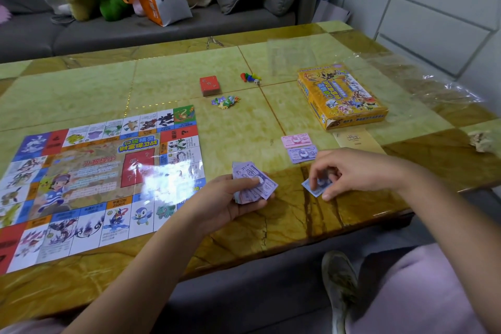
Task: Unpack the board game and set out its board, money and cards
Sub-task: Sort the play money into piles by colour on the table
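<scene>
While the board (pixel 100 179) lies flat, the money sorting just right of it looks risky: the left hand (pixel 230 200) grips a fanned wad of notes (pixel 257 184) that could spill, and the right hand (pixel 352 171) pinches a blue note (pixel 311 188) that may slide.

The board (pixel 103 171) lies at the counter's (pixel 271 225) left. Beyond its far right corner sits the card deck (pixel 209 85), tokens (pixel 225 102) just before it, pawns (pixel 249 76) and a die (pixel 257 82) to its right. Further right lies the box (pixel 341 95) — two banknotes (pixel 296 140) and a leaflet (pixel 355 139) before it. Nearest, the left hand (pixel 230 200) holds a wad of notes (pixel 254 184), the right hand (pixel 349 171) a single note (pixel 311 187) beside it.
</scene>
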